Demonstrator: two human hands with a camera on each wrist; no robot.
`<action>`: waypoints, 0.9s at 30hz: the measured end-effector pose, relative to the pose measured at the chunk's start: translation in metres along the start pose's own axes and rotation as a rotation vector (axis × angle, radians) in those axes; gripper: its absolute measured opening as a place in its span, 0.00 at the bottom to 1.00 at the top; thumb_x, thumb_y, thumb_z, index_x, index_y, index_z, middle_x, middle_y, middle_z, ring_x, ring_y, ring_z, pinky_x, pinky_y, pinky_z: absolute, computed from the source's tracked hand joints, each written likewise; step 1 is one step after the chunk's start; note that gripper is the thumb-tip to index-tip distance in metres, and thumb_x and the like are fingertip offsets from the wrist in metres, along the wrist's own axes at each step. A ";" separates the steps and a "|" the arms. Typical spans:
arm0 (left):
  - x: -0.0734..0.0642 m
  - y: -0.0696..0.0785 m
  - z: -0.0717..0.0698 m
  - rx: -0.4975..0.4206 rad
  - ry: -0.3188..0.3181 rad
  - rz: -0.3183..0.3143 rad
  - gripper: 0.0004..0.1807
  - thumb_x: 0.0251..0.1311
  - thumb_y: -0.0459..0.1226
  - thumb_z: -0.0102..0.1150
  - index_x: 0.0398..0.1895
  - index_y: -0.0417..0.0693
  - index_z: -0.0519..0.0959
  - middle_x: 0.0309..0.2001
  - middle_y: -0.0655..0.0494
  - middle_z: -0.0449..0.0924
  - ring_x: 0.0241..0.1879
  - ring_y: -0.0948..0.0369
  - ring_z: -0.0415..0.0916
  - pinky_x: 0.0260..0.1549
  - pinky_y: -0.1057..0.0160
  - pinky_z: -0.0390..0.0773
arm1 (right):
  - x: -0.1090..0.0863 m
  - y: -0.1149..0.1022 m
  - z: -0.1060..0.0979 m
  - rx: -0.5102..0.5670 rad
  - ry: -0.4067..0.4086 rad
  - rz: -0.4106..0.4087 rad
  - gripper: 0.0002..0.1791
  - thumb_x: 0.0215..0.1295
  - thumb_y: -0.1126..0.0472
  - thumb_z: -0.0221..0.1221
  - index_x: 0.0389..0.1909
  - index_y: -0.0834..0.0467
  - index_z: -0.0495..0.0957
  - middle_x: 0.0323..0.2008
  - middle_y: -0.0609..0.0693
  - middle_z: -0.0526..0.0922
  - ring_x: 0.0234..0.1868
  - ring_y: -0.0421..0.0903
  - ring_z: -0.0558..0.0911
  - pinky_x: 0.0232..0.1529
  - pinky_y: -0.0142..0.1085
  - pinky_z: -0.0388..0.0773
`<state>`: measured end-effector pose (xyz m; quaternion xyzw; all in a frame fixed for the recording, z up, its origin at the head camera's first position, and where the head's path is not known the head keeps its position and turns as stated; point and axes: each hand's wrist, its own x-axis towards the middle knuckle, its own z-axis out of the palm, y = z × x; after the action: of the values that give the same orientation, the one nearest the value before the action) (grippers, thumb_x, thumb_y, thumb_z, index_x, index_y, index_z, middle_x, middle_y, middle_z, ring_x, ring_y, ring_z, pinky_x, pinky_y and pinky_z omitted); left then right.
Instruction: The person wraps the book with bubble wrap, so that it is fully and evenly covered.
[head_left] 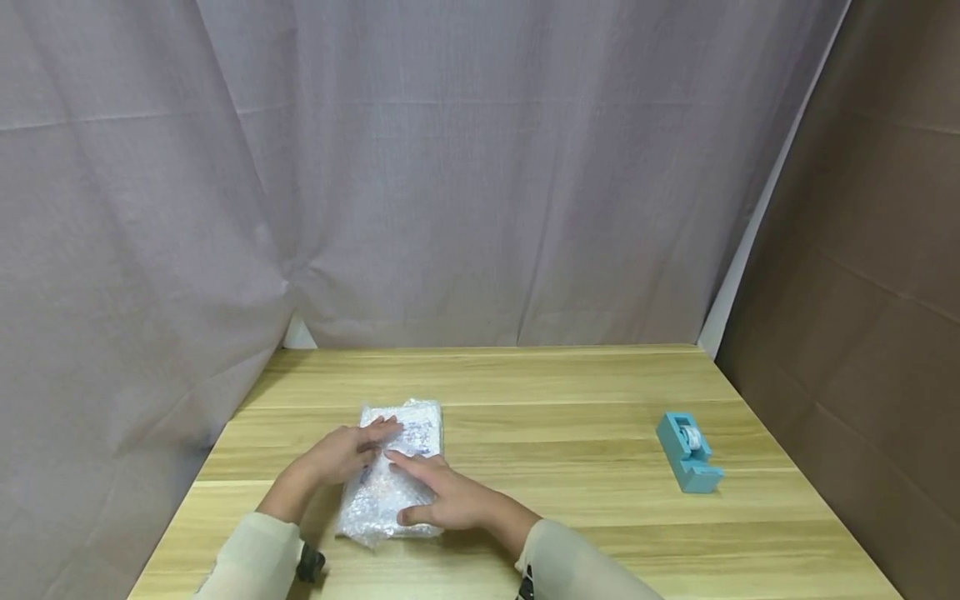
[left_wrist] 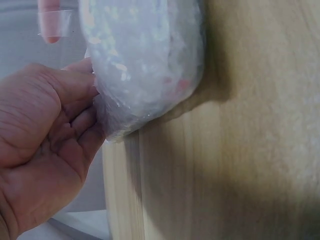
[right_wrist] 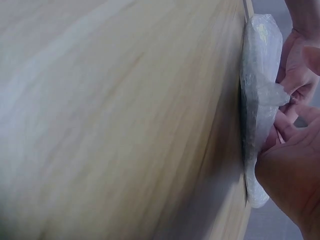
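Observation:
A flat package in clear bubble wrap point(head_left: 390, 496) lies on the wooden table, with blue print showing through. My left hand point(head_left: 342, 452) rests on its upper left part, index finger stretched across the top. From the right, my right hand point(head_left: 459, 493) reaches over it, index finger extended and thumb near the lower edge. In the left wrist view, the left hand point(left_wrist: 45, 115) touches the edge of the wrap with thumb and fingers slightly bent. A strip of clear tape point(left_wrist: 62, 23) is at a fingertip above it. A loose flap of wrap point(right_wrist: 272, 93) sticks up between the hands.
A blue tape dispenser point(head_left: 688, 454) with a roll of clear tape stands on the right side of the table point(head_left: 570, 433). Grey curtain point(head_left: 465, 208) hangs behind the table, and a brown one point(head_left: 862, 333) along its right side.

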<state>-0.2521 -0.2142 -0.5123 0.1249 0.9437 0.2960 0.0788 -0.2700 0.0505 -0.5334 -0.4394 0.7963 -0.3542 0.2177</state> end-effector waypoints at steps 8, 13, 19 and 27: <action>0.000 0.000 -0.001 -0.042 -0.030 -0.012 0.28 0.83 0.32 0.50 0.82 0.55 0.73 0.87 0.50 0.62 0.87 0.40 0.54 0.84 0.26 0.51 | 0.006 -0.001 0.008 -0.119 -0.004 -0.030 0.50 0.72 0.38 0.68 0.89 0.29 0.53 0.79 0.41 0.69 0.66 0.39 0.64 0.74 0.47 0.71; -0.002 0.000 -0.002 -0.111 -0.044 -0.061 0.32 0.80 0.32 0.42 0.83 0.57 0.72 0.88 0.53 0.60 0.89 0.41 0.50 0.85 0.25 0.44 | 0.008 -0.003 0.012 -0.163 0.026 -0.050 0.46 0.72 0.38 0.68 0.88 0.31 0.59 0.77 0.39 0.70 0.62 0.36 0.63 0.67 0.39 0.69; -0.002 -0.001 -0.006 -0.225 -0.091 -0.096 0.30 0.84 0.41 0.38 0.85 0.56 0.69 0.90 0.51 0.54 0.91 0.40 0.43 0.84 0.23 0.39 | 0.011 -0.005 0.013 -0.184 0.021 -0.034 0.44 0.74 0.36 0.65 0.87 0.36 0.63 0.74 0.41 0.70 0.56 0.36 0.61 0.59 0.32 0.63; -0.002 -0.006 -0.010 -0.294 -0.182 -0.073 0.47 0.65 0.44 0.61 0.89 0.59 0.61 0.92 0.40 0.42 0.89 0.31 0.39 0.77 0.13 0.43 | 0.013 -0.008 0.011 -0.224 0.014 -0.013 0.47 0.73 0.35 0.65 0.87 0.46 0.63 0.68 0.41 0.71 0.53 0.36 0.60 0.58 0.30 0.61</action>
<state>-0.2536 -0.2245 -0.5071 0.1040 0.8832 0.4151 0.1921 -0.2650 0.0322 -0.5352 -0.4636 0.8295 -0.2676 0.1594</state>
